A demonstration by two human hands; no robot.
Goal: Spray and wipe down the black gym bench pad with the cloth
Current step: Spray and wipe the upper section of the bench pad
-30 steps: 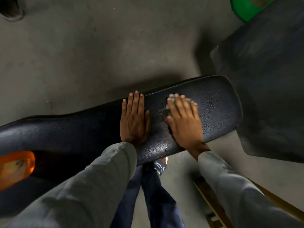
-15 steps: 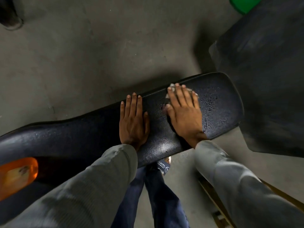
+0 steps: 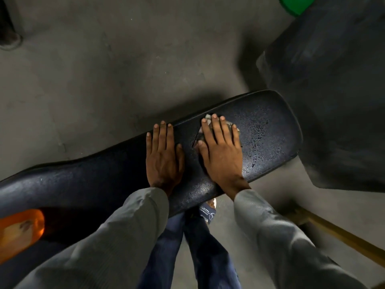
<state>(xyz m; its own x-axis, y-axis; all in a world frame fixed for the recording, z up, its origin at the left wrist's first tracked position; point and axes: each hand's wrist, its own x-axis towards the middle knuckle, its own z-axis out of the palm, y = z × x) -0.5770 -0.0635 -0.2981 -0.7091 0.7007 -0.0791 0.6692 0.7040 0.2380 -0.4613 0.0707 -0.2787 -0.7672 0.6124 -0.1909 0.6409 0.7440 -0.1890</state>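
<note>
The black bench pad (image 3: pixel 270 130) runs across the view from lower left to the right, with spray droplets beaded on its right end. My right hand (image 3: pixel 220 151) lies flat on the pad and presses a small grey cloth (image 3: pixel 207 117) under its fingers; only the cloth's edges show past the fingertips. My left hand (image 3: pixel 163 155) rests flat on the pad just left of it, fingers together, holding nothing. No spray bottle can be made out for certain.
A blurred orange object (image 3: pixel 18 230) sits at the lower left edge. A large dark mat or block (image 3: pixel 337 101) lies right of the pad, with something green (image 3: pixel 295 3) at the top right. Bare concrete floor (image 3: pixel 125 59) beyond; my legs stand below the pad.
My right hand has slid the cloth away from me across the pad, toward its far edge. My left hand has stayed in place.
</note>
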